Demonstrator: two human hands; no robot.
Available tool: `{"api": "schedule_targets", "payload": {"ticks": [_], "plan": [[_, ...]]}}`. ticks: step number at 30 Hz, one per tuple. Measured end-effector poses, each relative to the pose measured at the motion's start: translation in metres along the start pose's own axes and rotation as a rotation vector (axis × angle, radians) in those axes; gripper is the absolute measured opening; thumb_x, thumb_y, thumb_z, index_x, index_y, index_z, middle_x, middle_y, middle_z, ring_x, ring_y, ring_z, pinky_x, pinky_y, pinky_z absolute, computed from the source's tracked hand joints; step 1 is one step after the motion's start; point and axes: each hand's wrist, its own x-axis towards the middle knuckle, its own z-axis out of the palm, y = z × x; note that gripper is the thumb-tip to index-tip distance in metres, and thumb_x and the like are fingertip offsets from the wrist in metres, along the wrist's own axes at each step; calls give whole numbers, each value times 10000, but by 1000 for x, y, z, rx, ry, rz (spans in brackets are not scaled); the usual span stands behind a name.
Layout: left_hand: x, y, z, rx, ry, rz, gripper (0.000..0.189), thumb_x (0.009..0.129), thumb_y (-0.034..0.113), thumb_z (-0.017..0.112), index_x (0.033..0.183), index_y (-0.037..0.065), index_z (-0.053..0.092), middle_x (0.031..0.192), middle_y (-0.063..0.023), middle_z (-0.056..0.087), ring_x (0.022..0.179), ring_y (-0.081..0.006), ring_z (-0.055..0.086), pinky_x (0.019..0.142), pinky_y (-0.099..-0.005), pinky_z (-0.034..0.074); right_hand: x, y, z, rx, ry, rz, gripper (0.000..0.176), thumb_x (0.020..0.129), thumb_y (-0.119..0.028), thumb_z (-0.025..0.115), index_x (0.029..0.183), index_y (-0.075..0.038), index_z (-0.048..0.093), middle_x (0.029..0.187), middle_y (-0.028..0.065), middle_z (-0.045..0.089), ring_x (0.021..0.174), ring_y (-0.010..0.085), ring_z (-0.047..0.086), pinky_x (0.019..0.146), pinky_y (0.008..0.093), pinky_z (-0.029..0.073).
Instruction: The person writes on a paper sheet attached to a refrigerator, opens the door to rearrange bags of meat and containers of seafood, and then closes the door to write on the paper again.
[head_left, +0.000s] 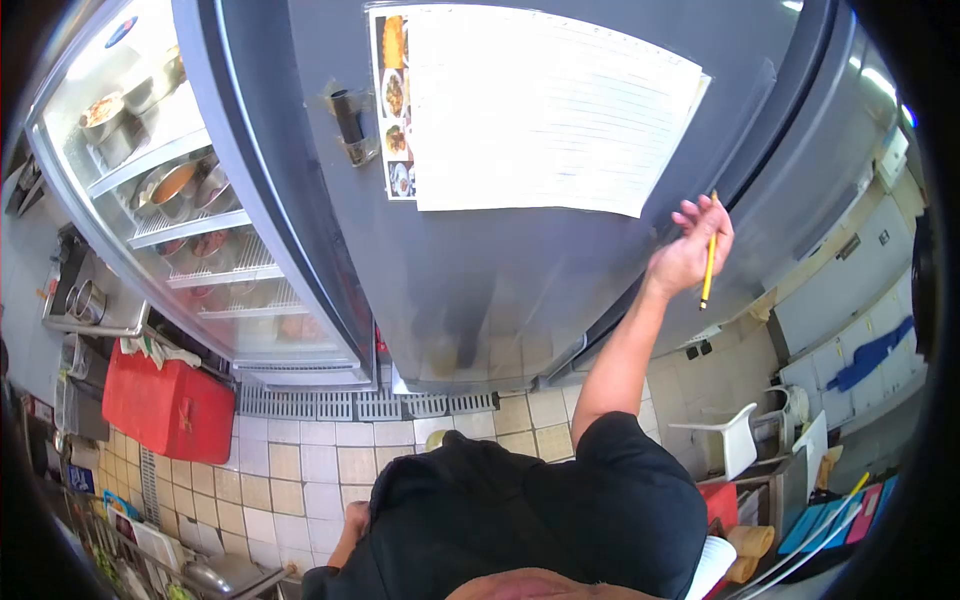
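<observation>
Raised at the right, my right hand (690, 250) holds a yellow pencil (711, 255) between its fingers, the tip pointing up. The hand is beside the lower right corner of a lined white paper (540, 110), not touching it. That paper is fixed to a grey metal door (450, 270), with a strip of food pictures (396, 100) along its left edge. My left hand (357, 516) hangs low beside my body, partly hidden by the black shirt, and its fingers cannot be made out.
A glass-door fridge (290, 270) with metal bowls stands at the left, a red box (170, 405) below it. A dark tube (347, 125) is taped to the door. A white chair (735, 440) stands at the right on the tiled floor (320, 465).
</observation>
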Motion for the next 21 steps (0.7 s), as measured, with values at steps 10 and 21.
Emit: {"api": "schedule_targets", "payload": {"ticks": [10, 21], "plan": [[-30, 15, 14, -258, -44, -295, 228, 840, 177, 629, 916, -27, 699, 732, -79, 623, 573, -201, 600, 431, -342, 446, -49, -38, 25, 184, -554, 8, 114, 861, 50, 619, 969, 22, 637, 910, 116, 641, 774, 149, 625, 660, 255, 524], [-21, -36, 33, 143, 36, 13, 409, 853, 366, 561, 911, -9, 716, 937, -235, 695, 933, -367, 678, 794, -432, 516, -57, -35, 93, 153, -739, -260, 147, 794, 110, 643, 906, 15, 644, 876, 110, 660, 742, 134, 645, 650, 242, 528]]}}
